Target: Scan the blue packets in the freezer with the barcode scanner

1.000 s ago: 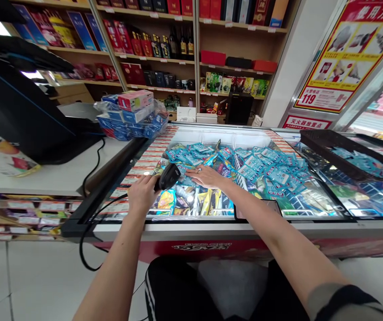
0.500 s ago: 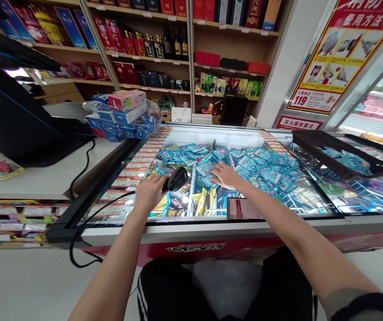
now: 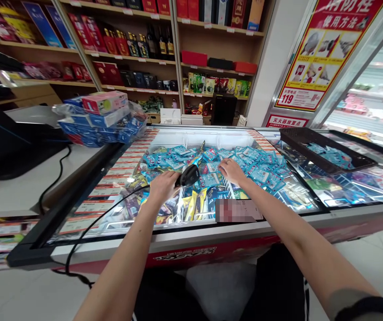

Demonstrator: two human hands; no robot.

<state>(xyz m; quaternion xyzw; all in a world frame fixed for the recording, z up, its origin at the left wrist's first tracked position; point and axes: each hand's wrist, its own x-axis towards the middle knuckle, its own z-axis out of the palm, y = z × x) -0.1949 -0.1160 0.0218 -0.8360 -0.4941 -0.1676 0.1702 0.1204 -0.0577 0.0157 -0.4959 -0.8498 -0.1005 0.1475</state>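
Note:
My left hand (image 3: 162,186) is wrapped round the handle of a black barcode scanner (image 3: 190,176), whose head points right over the glass top of a chest freezer (image 3: 134,237). My right hand (image 3: 231,171) hovers low by the small blue packets, its fingers curled in; what is between the fingertips is hidden. One blue packet (image 3: 210,180) lies by itself between the scanner head and my right hand. To the right spreads a large heap of blue packets (image 3: 258,161); a second heap of blue packets (image 3: 171,155) lies behind the scanner.
A phone (image 3: 240,211) lies at the freezer's front edge. The scanner's black cable (image 3: 99,216) runs down to the left. A brown tray (image 3: 298,141) with more packets stands on the right. Plastic-wrapped boxes (image 3: 102,118) sit on the left counter. Shelves of goods (image 3: 161,60) rise behind.
My right hand has lifted off the middle packets and moved right, its fingers curling in. The scanner in my left hand has shifted right. The view has turned slightly right.

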